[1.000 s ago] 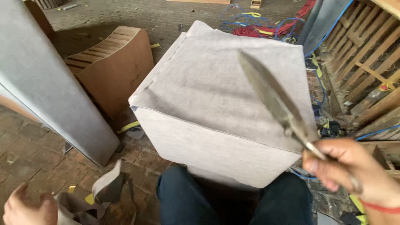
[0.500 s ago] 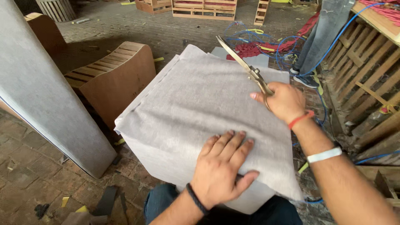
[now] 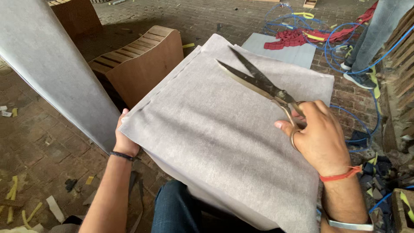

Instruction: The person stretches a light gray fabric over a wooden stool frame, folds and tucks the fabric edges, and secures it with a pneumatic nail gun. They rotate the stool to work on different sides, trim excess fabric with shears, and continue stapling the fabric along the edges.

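Observation:
A large cushion covered in grey fabric (image 3: 215, 142) rests on my lap. My right hand (image 3: 319, 138) holds a pair of long metal scissors (image 3: 258, 84) over the cushion's right part, blades slightly apart and pointing to the far left. My left hand (image 3: 125, 142) grips the cushion's left corner, with its fingers hidden under the fabric edge. A dark band circles my left wrist, and a red thread and a white band circle my right wrist.
A tall grey fabric-covered panel (image 3: 51, 64) leans at the left. A wooden slatted frame (image 3: 138, 60) stands behind the cushion. Blue hoses (image 3: 345, 43) and red cloth (image 3: 302, 36) lie on the brick floor. Another person's legs (image 3: 371, 39) stand at the top right. Fabric scraps lie at the bottom left.
My left hand has moved from the top of the cushion to its left corner. My right hand has swung the scissors lower over the cushion, and the view has shifted closer.

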Demonstrator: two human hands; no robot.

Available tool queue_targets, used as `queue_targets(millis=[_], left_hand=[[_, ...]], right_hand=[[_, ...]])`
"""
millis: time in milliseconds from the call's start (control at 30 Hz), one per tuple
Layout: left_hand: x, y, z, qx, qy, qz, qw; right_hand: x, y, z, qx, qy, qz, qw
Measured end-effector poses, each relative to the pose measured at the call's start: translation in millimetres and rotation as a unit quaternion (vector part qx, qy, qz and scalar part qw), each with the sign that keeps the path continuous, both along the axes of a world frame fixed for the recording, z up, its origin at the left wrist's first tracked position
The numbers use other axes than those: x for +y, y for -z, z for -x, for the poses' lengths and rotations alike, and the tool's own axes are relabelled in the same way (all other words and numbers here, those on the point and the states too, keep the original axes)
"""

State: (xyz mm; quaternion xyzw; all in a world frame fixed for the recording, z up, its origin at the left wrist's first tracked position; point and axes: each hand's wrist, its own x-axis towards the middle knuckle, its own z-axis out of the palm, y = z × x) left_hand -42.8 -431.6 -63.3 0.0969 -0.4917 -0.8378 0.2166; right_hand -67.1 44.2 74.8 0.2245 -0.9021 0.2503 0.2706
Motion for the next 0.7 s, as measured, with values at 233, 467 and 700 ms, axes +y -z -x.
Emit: queue_targets(millis=[233,467,700], left_hand=[[-3.8,-7.3,4.8,-0.062,0.021,-0.015,0.998],[24.4,-34.3,-7.2,-0.072,0.006,0.006,0.997],[89.4,-53.2,-30.8,-0.13,0.02,-0.014,0.991]], right_hand=[[36.3,35.5,-64.2,-0.08,0.083,0.062,0.991],[45.2,69.2,-93.7,-0.081,0.026,0.288,0.954],[102.7,61.7,-3.0,-0.124,-0.076,0.494,0.857]])
